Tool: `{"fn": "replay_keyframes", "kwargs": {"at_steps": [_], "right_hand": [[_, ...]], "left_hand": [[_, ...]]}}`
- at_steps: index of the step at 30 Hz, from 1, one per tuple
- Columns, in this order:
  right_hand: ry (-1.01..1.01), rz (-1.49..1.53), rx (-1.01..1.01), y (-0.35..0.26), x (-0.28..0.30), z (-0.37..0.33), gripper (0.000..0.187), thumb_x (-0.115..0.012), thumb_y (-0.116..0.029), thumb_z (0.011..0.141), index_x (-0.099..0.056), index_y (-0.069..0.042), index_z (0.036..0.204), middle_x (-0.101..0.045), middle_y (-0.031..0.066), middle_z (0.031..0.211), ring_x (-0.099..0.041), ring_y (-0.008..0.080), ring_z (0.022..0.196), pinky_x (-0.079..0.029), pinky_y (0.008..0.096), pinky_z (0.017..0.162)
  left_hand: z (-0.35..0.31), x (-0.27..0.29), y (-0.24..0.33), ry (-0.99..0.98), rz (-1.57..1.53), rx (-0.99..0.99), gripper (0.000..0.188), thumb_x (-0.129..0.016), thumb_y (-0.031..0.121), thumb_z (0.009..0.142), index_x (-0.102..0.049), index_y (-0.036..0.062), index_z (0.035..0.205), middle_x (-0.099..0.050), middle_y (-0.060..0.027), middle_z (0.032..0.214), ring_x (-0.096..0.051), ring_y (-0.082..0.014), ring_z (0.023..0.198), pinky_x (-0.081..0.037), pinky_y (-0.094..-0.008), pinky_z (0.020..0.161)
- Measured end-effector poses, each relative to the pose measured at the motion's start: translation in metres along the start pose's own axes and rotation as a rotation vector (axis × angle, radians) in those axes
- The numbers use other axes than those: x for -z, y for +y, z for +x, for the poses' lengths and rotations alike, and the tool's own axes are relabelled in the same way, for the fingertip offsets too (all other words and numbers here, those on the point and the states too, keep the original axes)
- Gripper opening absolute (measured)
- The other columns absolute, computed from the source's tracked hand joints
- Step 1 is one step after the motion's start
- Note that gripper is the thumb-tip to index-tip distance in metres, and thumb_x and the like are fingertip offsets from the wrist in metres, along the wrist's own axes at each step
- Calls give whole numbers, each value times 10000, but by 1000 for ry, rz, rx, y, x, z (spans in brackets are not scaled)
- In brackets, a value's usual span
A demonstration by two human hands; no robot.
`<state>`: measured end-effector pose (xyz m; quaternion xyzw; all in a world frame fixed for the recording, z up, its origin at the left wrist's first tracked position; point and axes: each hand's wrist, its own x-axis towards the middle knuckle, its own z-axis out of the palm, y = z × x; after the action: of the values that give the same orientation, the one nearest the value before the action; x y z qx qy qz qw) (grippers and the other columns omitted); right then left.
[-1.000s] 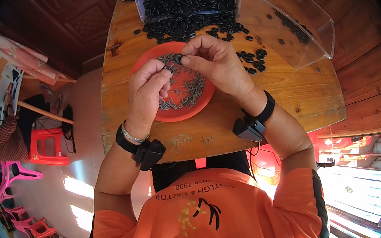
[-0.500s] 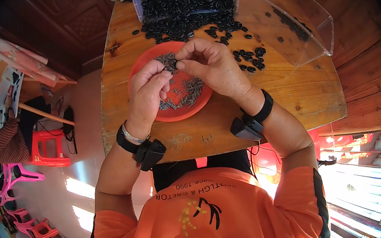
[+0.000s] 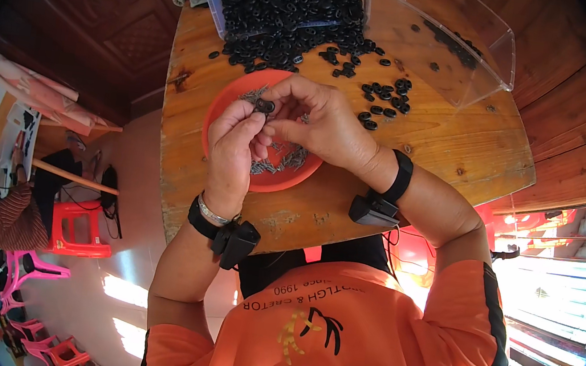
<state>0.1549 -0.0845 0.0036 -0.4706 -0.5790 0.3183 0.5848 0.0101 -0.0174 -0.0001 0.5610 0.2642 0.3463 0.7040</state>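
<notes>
Between thumb and fingertips, my left hand [image 3: 234, 139] pinches a small black oval plastic piece [image 3: 265, 106] with holes in it. My right hand [image 3: 326, 125] is closed right beside it, thumb and fingers around the piece's right side; what sits in its fingertips is too small and covered to make out. Both hands are over a round orange-red bowl [image 3: 216, 104], partly hiding it. Thin grey metal pins or screws [image 3: 294, 158] lie scattered in the bowl.
A clear bin on its side spills a heap of black oval pieces [image 3: 285, 6] across the wooden table [image 3: 450, 151]. Loose oval pieces [image 3: 389, 112] lie right of the bowl. A clear plastic box [image 3: 465, 94] stands at the far right. Another person [image 3: 15, 211] sits off to the left.
The black piece now shows flat, tilted up in my left fingertips. My right hand has moved lower, its thumb dropping beneath the piece.
</notes>
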Motion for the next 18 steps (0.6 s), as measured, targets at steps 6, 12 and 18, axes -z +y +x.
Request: {"fn": "replay_keyframes", "kwargs": {"at_steps": [6,12,18], "right_hand": [[39,-152,-22,-5,-4,-2,295,-695,-12,772,-567,-31,1037,-613,14,799,-581,55,731,-483,196,660],[23,21,-45,2,2,0,292,-670,27,778,-579,-33,1048,-568,-16,824,-547,45,758,-475,195,690],[-43,249,-25,-7,5,3,281,-637,49,803,-593,-38,1067,-557,-27,847,-541,49,793,-468,194,728]], "left_hand": [[1,2,-2,-31,-19,32,137,-496,138,882,-561,35,819,-553,-10,669,-474,-53,527,-386,-181,469],[1,2,4,-59,175,-88,162,-496,146,895,-558,12,828,-547,-11,670,-481,-52,570,-394,-188,509],[-3,6,8,-100,389,-286,183,-486,151,914,-531,-4,828,-530,-14,677,-467,-63,601,-395,-210,541]]}}
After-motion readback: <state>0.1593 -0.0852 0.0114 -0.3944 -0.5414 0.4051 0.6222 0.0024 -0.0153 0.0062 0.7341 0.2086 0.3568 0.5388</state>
